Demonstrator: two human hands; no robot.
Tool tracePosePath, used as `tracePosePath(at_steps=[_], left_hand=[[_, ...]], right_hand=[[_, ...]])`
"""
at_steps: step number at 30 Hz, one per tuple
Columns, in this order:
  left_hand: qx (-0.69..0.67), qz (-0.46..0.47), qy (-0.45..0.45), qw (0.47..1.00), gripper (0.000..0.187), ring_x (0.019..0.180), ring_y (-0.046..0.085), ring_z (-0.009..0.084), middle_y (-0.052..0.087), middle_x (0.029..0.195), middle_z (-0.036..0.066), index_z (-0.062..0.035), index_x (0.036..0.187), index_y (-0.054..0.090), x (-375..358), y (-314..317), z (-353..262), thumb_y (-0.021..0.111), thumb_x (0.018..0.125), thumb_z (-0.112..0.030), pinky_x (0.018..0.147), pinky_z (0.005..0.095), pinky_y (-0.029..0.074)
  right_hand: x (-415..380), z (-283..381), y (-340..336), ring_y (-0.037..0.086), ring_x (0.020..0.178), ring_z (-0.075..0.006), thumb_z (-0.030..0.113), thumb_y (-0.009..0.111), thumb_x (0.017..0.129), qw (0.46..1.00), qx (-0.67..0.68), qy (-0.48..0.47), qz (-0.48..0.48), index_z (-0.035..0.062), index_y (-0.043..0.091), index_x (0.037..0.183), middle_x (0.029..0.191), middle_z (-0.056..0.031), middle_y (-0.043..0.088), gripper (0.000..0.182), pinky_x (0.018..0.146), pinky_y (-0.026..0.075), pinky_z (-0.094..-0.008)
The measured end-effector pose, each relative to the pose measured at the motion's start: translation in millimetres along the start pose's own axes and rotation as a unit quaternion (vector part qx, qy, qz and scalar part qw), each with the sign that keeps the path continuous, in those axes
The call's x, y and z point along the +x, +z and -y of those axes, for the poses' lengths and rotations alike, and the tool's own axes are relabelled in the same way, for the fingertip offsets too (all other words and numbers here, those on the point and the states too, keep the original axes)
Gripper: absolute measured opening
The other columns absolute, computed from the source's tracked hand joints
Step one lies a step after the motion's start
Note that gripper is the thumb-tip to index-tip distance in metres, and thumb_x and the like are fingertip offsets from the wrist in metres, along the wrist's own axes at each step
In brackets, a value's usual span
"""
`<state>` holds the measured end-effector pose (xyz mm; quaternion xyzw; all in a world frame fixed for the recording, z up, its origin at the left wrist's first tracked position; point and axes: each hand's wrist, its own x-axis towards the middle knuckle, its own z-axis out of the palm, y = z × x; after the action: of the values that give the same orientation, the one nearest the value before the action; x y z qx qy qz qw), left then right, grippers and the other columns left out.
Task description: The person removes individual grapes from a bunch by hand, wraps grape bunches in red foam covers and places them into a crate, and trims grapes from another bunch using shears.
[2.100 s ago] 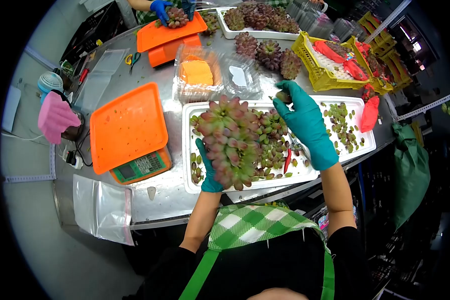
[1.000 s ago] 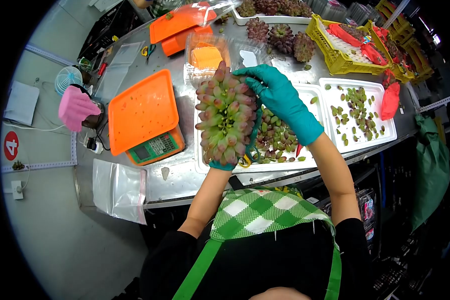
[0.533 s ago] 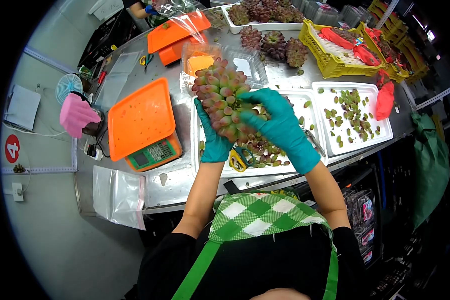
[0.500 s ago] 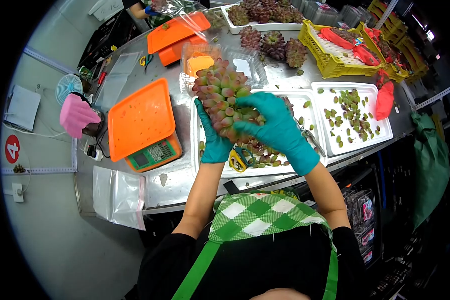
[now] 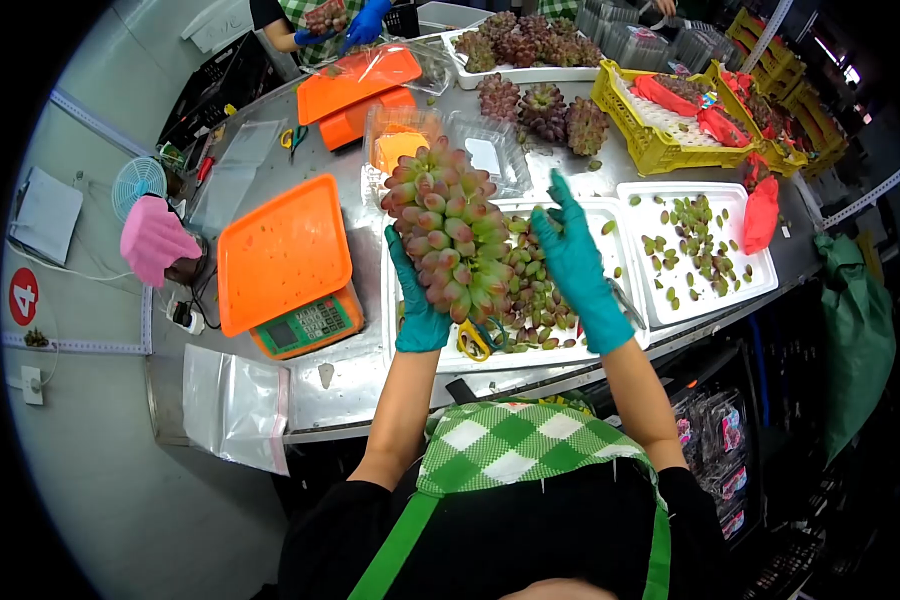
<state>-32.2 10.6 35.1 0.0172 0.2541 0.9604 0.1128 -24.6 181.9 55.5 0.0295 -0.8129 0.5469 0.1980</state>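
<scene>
My left hand (image 5: 420,305), in a teal glove, grips a large green and pink succulent (image 5: 450,230) from its left side and below, holding it raised over a white tray (image 5: 398,347). To the right of the plant, my right hand (image 5: 577,265) is apart from it, fingers extended and holding nothing. Beneath my hands, the tray holds many loose succulent leaves (image 5: 538,305). Yellow-handled scissors (image 5: 476,342) lie at its near left, and a metal tool (image 5: 625,303) rests by its right side, partly hidden by my right hand.
An orange scale (image 5: 285,255) stands left, a second orange scale (image 5: 360,88) farther back. A second white tray (image 5: 670,308) holds leaves at right. Clear plastic boxes (image 5: 490,150), dark succulents (image 5: 543,112) and a yellow crate (image 5: 660,150) are beyond. A co-worker's blue-gloved hands (image 5: 365,25) show at the back.
My right hand has let go of the succulent and moved right, its fingers opening out. The plant has turned in my left hand. The co-worker's gloved hands have come further into view.
</scene>
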Motion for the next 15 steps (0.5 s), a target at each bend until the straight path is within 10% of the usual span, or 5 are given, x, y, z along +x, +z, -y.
tracePosePath(at_steps=[4,15], left_hand=[[0.051,-0.018,-0.024,0.998,0.066,0.112,0.043,0.0232,0.038,0.126,0.009,-0.0114,0.129,0.027,-16.7,15.6,-3.3,0.030,0.083,-0.058,0.093,0.0368,0.039],[0.058,0.037,-0.076,0.995,0.064,0.108,0.047,0.0222,0.042,0.123,0.011,-0.0104,0.128,0.029,-27.1,10.1,17.7,0.033,0.083,-0.056,0.090,0.0366,0.042]], right_hand=[[-11.7,56.4,10.1,0.038,0.113,-0.0212,0.024,0.054,0.083,0.987,0.127,-0.050,0.080,0.0149,0.027,0.132,0.128,-0.0078,0.035,0.057,0.093,0.033,-0.0328],[8.8,74.4,-7.9,0.048,0.094,-0.0237,0.018,0.058,0.077,0.965,-0.202,-0.164,0.024,0.0076,0.058,0.097,0.102,-0.0124,0.049,0.023,0.080,0.040,-0.0320]])
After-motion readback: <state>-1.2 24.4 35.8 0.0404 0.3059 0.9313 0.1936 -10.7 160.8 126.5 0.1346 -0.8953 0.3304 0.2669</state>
